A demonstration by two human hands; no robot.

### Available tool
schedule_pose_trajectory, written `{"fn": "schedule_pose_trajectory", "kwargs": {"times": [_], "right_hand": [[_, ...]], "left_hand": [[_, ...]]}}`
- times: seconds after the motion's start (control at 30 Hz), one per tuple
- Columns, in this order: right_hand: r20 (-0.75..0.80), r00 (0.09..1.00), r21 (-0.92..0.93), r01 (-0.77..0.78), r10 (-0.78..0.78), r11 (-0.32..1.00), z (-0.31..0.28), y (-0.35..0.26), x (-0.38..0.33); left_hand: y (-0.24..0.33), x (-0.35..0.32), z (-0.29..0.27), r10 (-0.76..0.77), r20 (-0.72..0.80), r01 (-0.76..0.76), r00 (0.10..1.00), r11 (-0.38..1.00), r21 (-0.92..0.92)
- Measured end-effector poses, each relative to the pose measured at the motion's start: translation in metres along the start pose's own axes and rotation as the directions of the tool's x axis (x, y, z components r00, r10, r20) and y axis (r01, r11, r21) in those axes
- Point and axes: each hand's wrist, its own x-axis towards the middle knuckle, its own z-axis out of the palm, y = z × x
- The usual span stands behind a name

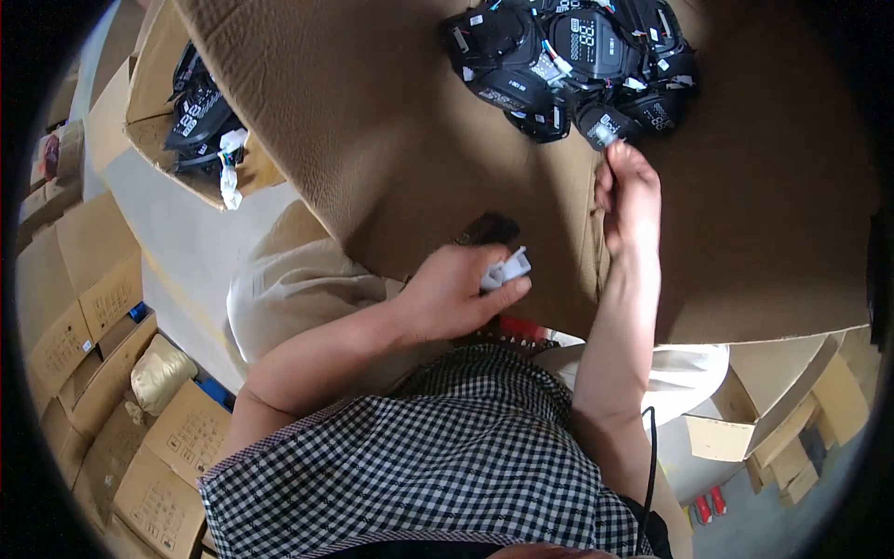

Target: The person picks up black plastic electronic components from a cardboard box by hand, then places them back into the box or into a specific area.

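Checked black-and-white fabric [438,466] of the person's own garment fills the near edge, and both bare forearms rise out of it toward the far side. Left hand [456,293] sits closer in, curled shut around a small white plastic connector [506,270] whose end pokes out between thumb and fingers; a dark flat piece [489,228] shows just beyond the knuckles, too blurred to identify. Right hand [629,200] is stretched farther out, fingers drawn together in a pinch at a white plug [605,135] on the nearest unit of the heap; whether it grips or only touches cannot be told. That heap of black rounded display modules with white-tipped wires [568,65] lies on a large sheet of brown corrugated cardboard [372,140], straight ahead and slightly right, so the right hand is plainly the nearer one, and the left well short. Off to the far left an open cardboard box [149,112] holds more black modules [196,116]. Stacked brown cartons [84,317] line the floor at the left.
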Motion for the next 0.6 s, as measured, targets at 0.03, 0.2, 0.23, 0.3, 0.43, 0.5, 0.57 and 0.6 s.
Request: {"fn": "schedule_pose_trajectory", "kwargs": {"times": [0.03, 0.2, 0.23, 0.3, 0.43, 0.5, 0.57, 0.6], "right_hand": [[-0.144, 0.989, -0.157, -0.066, 0.043, 0.985, 0.007, 0.005, 0.023], [-0.097, 0.94, -0.574, 0.216, -0.327, 0.79, -0.023, 0.12, 0.185], [-0.045, 0.91, -0.624, 0.297, -0.412, 0.723, -0.003, 0.136, 0.185], [-0.002, 0.846, -0.741, 0.358, -0.534, 0.569, 0.031, 0.148, 0.173], [0.276, 0.891, -0.734, 0.437, -0.36, 0.52, 0.044, 0.162, 0.142], [0.423, 0.845, -0.741, 0.53, -0.326, 0.413, 0.055, 0.168, 0.116], [0.327, 0.87, -0.781, 0.469, -0.37, 0.413, 0.048, 0.158, 0.096], [0.203, 0.908, -0.604, 0.41, -0.366, 0.683, 0.035, 0.162, 0.094]], "left_hand": [[0.002, -0.003, 0.002, -0.03, 0.048, 0.034, 0.998, 0.996, -0.086], [0.014, 0.009, 0.021, 0.136, 0.306, -0.144, 0.942, 0.99, 0.004], [0.009, 0.007, 0.022, 0.097, 0.315, -0.111, 0.944, 0.993, 0.028], [0.006, 0.004, 0.02, 0.055, 0.315, -0.075, 0.947, 0.996, 0.054], [-0.01, 0.016, 0.014, 0.248, 0.026, -0.239, 0.968, 0.894, 0.378], [-0.02, 0.019, 0.014, -0.066, -0.015, 0.061, 0.998, 0.97, -0.237], [-0.024, 0.021, 0.017, -0.158, -0.094, 0.111, 0.983, 0.916, -0.385], [-0.029, 0.025, 0.016, -0.22, -0.171, 0.135, 0.96, 0.903, -0.407]]}}
